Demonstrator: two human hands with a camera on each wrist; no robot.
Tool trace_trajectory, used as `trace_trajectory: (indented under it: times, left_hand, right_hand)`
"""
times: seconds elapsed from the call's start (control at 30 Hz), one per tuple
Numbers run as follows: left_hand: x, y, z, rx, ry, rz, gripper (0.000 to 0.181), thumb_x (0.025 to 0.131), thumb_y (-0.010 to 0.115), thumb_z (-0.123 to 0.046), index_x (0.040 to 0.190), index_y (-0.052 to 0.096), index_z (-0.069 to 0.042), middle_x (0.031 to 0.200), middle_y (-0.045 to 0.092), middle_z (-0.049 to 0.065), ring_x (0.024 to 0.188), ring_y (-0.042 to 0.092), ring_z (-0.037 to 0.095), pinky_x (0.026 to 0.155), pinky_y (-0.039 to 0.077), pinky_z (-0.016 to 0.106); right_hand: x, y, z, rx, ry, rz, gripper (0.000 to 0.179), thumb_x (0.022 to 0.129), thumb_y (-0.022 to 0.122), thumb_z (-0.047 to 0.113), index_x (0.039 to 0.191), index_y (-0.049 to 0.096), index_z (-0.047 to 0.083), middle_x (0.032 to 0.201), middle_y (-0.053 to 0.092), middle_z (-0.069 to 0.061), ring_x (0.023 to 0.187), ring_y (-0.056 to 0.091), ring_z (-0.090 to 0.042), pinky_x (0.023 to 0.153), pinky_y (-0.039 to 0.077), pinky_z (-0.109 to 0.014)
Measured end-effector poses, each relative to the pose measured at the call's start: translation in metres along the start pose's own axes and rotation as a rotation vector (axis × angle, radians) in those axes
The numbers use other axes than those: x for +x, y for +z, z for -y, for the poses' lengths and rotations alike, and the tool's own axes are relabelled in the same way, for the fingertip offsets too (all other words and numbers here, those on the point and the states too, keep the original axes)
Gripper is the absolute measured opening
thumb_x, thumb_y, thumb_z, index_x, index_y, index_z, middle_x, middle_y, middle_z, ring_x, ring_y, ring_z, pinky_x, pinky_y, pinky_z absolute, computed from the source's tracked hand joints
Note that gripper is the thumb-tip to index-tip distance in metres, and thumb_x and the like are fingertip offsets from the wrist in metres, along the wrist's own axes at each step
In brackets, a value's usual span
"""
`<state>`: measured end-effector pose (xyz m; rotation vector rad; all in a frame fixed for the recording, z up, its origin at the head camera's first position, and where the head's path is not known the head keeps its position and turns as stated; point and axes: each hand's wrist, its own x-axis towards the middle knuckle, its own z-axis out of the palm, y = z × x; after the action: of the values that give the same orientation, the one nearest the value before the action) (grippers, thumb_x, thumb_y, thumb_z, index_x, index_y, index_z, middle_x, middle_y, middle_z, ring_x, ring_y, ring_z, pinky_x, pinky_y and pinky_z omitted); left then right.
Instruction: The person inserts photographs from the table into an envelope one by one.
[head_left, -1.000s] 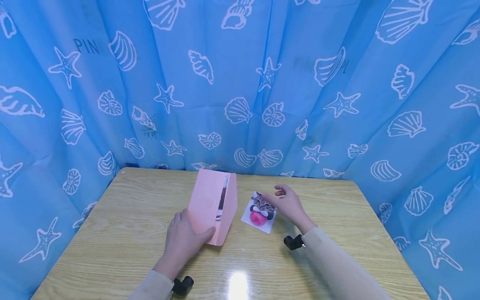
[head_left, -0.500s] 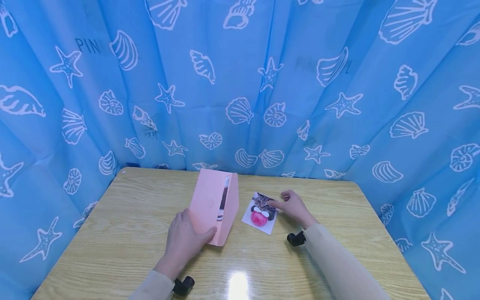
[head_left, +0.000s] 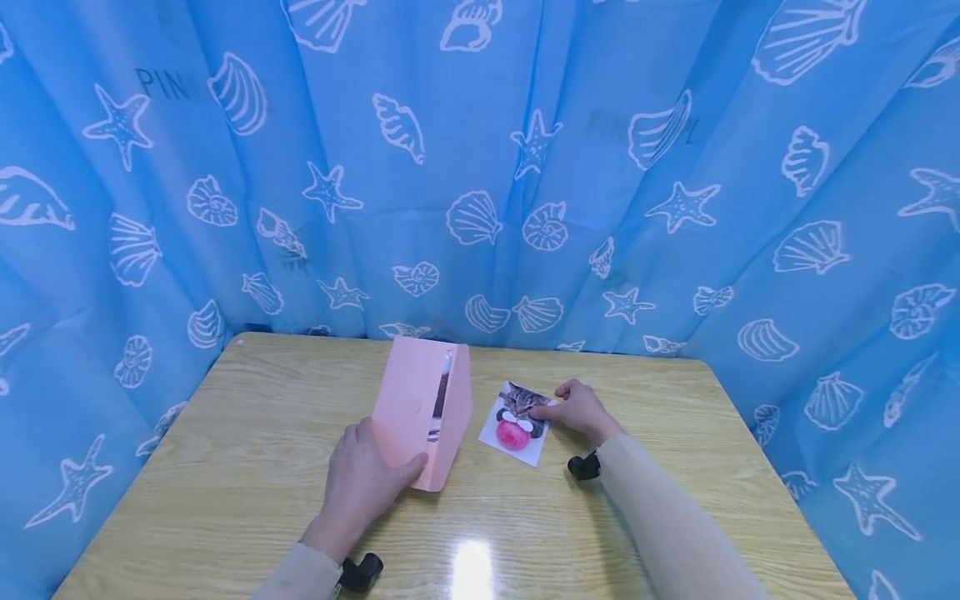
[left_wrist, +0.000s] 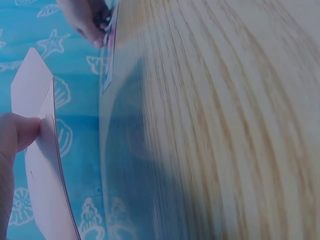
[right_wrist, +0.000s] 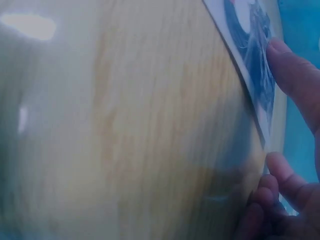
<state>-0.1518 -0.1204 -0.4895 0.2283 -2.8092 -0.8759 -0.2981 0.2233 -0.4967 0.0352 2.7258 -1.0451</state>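
My left hand holds a pink paper envelope tilted up above the table, thumb on its near end. The envelope's flap stands open to the right, and a dark and white printed piece shows in the slot. In the left wrist view the thumb presses on the pink paper. To the right lies a square white card printed with a tabby cat and a pink fluffy ball. My right hand pinches its right edge; the right wrist view shows the thumb over the picture and fingertips at a corner.
The wooden table extends around both hands, with a bright light reflection near the front. A blue curtain with white shells and starfish hangs right behind the table's far edge. A black wrist camera sits at the left cuff.
My right hand has moved from over the card's top to its right edge, and its thumb and fingers have closed there. The left hand and envelope stay nearly still.
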Motion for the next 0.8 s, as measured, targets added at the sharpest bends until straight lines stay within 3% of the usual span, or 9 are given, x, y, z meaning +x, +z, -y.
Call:
trace_trajectory:
  times: [0.27, 0.8]
  left_hand:
    - [0.0005, 0.0003, 0.0006, -0.017, -0.001, 0.011, 0.108, 0.068, 0.071, -0.069, 0.135, 0.040, 0.008, 0.120, 0.052, 0.022, 0.105, 0.051, 0.034, 0.087, 0.044, 0.049]
    - [0.0017, 0.0020, 0.0012, -0.018, 0.002, 0.010, 0.109, 0.067, 0.072, -0.070, 0.136, 0.040, 0.008, 0.119, 0.052, 0.022, 0.105, 0.051, 0.033, 0.087, 0.044, 0.049]
  right_hand:
    - [0.0021, 0.0019, 0.0033, -0.023, 0.005, -0.028, 0.065, 0.071, 0.085, 0.044, 0.109, 0.051, 0.003, 0.111, 0.054, -0.014, 0.096, 0.050, -0.028, 0.085, 0.043, -0.040]
    - [0.0055, 0.0000, -0.0021, -0.024, -0.003, -0.004, 0.056, 0.070, 0.086, 0.039, 0.100, 0.053, 0.005, 0.100, 0.052, -0.011, 0.087, 0.047, -0.026, 0.074, 0.041, -0.037]
